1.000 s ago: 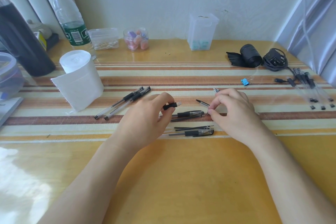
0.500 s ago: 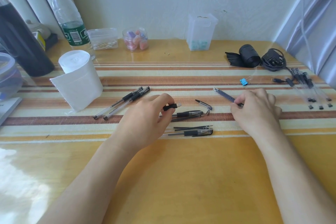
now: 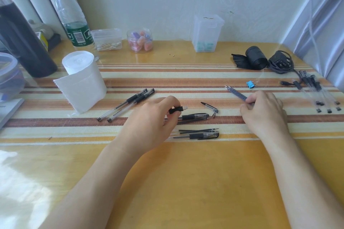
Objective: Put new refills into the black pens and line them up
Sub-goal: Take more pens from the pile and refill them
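Note:
My left hand [image 3: 150,122] pinches a clear pen barrel [image 3: 176,110] by its black grip, open end pointing right. My right hand [image 3: 264,113] rests on a small bundle of dark refills [image 3: 235,92] lying on the striped mat, fingertips closed on their near end. Between the hands lie a black pen cap [image 3: 209,107], a metal pen tip [image 3: 214,115], a black pen [image 3: 193,117] with a loose refill under it, and nearer me another capped pen [image 3: 201,135] with loose refills [image 3: 199,130]. Two assembled pens [image 3: 128,103] lie side by side at the left.
A paper roll [image 3: 81,80] stands at the left by a dark flask [image 3: 22,42] and a water bottle [image 3: 70,15]. Small clear boxes [image 3: 207,33] and a jar [image 3: 139,40] line the wall. A blue binder clip [image 3: 250,84], black cable [image 3: 279,63] and several pens [image 3: 314,91] sit right.
My right hand left the parts in the middle, moved right and closed its fingertips on the bundle of refills. My left hand kept still with the barrel.

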